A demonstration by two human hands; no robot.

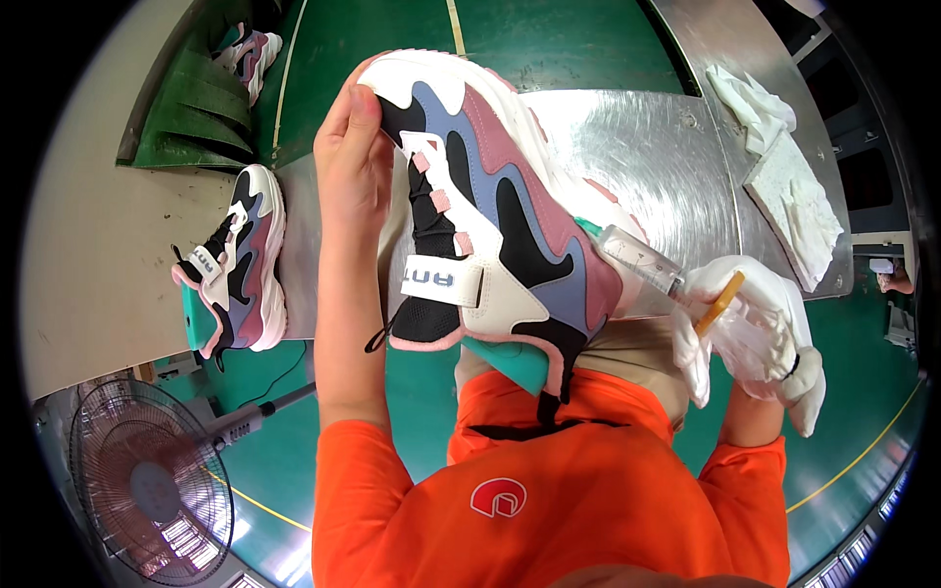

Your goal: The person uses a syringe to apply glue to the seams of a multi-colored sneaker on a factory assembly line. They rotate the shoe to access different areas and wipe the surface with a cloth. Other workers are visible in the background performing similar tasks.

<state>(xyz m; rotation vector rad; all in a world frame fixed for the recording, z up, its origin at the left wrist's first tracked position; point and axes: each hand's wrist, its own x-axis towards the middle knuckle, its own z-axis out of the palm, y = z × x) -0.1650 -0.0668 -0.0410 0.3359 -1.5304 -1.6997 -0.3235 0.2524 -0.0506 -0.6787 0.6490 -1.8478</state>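
Head view. Sneaker, black, white, blue and mauve, held up over the near edge of a metal table, toe away from the wearer, heel near the orange shirt, sole turned right. Green form showing at its collar.

Left hand, bare: thumb and fingers pinching the toe. Right hand, in a loose white glove: fingers closed about the rear of a clear syringe; exact finger placing lost in the glove's folds. Green tip aimed at the line between upper and sole, toward the heel; contact cannot be told.

Step in hand, by my reading: working the syringe along that line. Next move calls for a steady toe grip, tip kept to the seam, light even pressure on the plunger.

Farther out: similar shoe at left, crumpled white cloth at right, fan lower left.
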